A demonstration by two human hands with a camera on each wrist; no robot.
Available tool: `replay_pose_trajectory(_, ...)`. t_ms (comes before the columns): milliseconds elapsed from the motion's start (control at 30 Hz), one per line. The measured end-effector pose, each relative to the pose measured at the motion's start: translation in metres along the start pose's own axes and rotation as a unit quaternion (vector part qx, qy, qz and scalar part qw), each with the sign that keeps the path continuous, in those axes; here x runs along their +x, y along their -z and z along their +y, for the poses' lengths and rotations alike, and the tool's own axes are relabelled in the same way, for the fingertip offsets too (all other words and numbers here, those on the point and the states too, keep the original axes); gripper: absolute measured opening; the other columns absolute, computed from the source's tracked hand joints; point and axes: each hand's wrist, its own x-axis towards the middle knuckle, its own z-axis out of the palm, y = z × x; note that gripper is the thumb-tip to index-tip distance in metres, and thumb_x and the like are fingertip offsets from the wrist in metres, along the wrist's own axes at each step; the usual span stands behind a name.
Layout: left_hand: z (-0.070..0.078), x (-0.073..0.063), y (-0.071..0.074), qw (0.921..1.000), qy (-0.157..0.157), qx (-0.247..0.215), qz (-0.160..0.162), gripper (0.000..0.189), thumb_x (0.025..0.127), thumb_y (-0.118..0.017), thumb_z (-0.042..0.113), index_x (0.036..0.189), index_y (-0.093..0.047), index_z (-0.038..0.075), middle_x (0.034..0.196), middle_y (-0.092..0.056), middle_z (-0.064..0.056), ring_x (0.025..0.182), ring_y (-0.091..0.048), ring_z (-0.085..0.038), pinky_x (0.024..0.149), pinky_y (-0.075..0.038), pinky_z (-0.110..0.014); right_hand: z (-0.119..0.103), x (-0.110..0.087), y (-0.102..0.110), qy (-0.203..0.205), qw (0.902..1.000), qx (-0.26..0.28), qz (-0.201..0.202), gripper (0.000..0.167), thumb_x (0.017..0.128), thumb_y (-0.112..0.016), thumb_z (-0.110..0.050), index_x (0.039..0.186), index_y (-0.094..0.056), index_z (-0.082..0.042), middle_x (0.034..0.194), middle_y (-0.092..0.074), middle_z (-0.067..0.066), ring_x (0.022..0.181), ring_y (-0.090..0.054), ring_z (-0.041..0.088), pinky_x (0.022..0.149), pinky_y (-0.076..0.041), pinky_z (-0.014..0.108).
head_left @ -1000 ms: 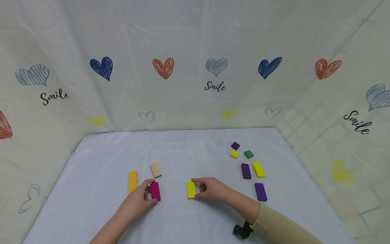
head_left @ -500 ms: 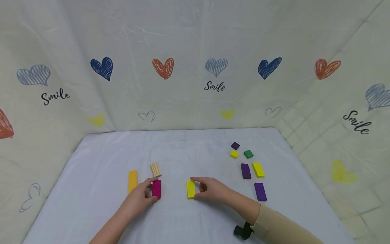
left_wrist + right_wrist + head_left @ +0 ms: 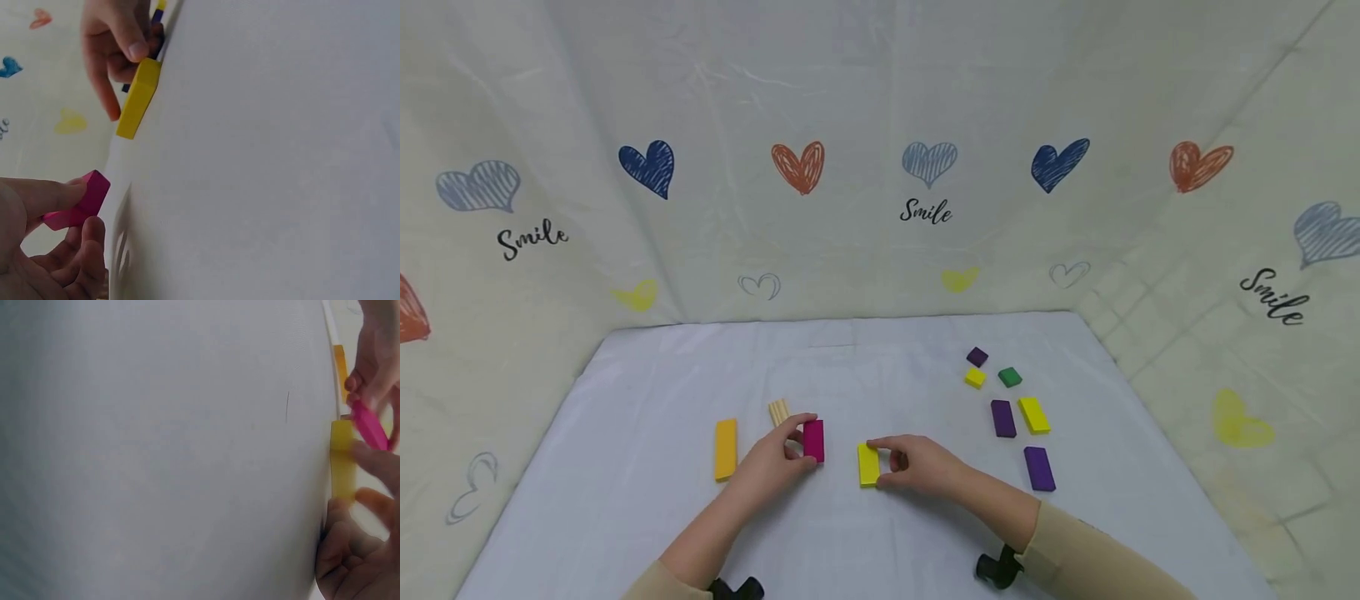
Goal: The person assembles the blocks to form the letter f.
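My left hand point(image 3: 772, 463) pinches a magenta rectangular block point(image 3: 814, 441) between thumb and fingers. In the left wrist view that magenta block point(image 3: 91, 199) is tilted and raised off the white tabletop. To its right, my right hand point(image 3: 927, 468) holds a yellow rectangular block point(image 3: 868, 465) by its two ends, thumb at the near end and a finger at the far end. The yellow block point(image 3: 139, 100) rests on the table in the left wrist view. Both hands and both blocks also crowd the right edge of the right wrist view, where the yellow block point(image 3: 342, 459) is partly covered by fingers.
An orange block point(image 3: 726, 450) lies left of my left hand. Pale wooden sticks point(image 3: 778, 412) sit behind that hand, partly hidden. Toward the right lie purple blocks point(image 3: 1039, 468), another yellow block point(image 3: 1033, 415), and small pieces including a green one point(image 3: 1010, 377). A white cloth covers the table point(image 3: 647, 400).
My left hand has lifted the magenta block and carried it rightward, toward the yellow block. The orange block shows whole now. My right hand has stayed in place on the yellow block.
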Motion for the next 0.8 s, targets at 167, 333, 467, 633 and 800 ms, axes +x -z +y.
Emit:
replay_pose_trajectory(167,0.009,0.015,-0.004,0.9995,-0.01,-0.028,-0.012,0.064,0.085,-0.079,0.02,0.141,-0.05,0.032,0.116,-0.061,-0.001,0.089,-0.058,-0.017,0.074,-0.055,-0.03,0.001,0.0,0.0,0.003,1.0,-0.001,0.003,0.056,0.084,-0.08,-0.034,0.137,-0.061,-0.027,0.078,-0.057,-0.006,0.073,-0.052,0.011,0.064,-0.047,0.024)
replay_pose_trajectory(333,0.019,0.03,-0.012,0.9983,-0.022,-0.05,-0.023,0.065,0.085,-0.079,0.02,0.142,-0.049,0.03,0.115,-0.061,-0.004,0.091,-0.06,-0.019,0.076,-0.057,-0.031,0.0,-0.001,0.001,0.003,1.0,0.008,0.004,0.056,0.084,-0.08,-0.032,0.137,-0.062,-0.025,0.077,-0.058,-0.005,0.072,-0.052,0.012,0.063,-0.048,0.023)
replay_pose_trajectory(467,0.027,0.039,-0.018,0.9976,-0.03,-0.057,-0.026,0.065,0.086,-0.079,0.02,0.143,-0.049,0.029,0.114,-0.062,-0.004,0.09,-0.061,-0.019,0.074,-0.057,-0.031,-0.001,-0.003,0.002,0.003,0.9999,0.013,0.003,0.056,0.084,-0.08,-0.031,0.136,-0.063,-0.025,0.077,-0.058,-0.005,0.072,-0.052,0.012,0.063,-0.048,0.023)
replay_pose_trajectory(633,0.037,0.048,-0.023,0.9969,-0.037,-0.062,-0.03,0.065,0.086,-0.078,0.019,0.143,-0.049,0.028,0.114,-0.062,-0.006,0.088,-0.061,-0.02,0.07,-0.057,-0.03,-0.001,-0.003,0.002,0.01,0.9999,0.011,0.006,0.054,0.084,-0.08,-0.031,0.136,-0.063,-0.026,0.077,-0.058,-0.006,0.072,-0.053,0.011,0.064,-0.048,0.023)
replay_pose_trajectory(800,0.039,0.055,-0.029,0.9965,-0.037,-0.063,-0.041,0.063,0.087,-0.077,0.018,0.143,-0.05,0.027,0.115,-0.062,-0.007,0.087,-0.06,-0.021,0.072,-0.057,-0.031,-0.001,-0.003,0.002,0.015,0.9998,0.01,0.008,0.054,0.084,-0.08,-0.032,0.135,-0.064,-0.025,0.077,-0.058,-0.007,0.072,-0.053,0.01,0.063,-0.048,0.023)
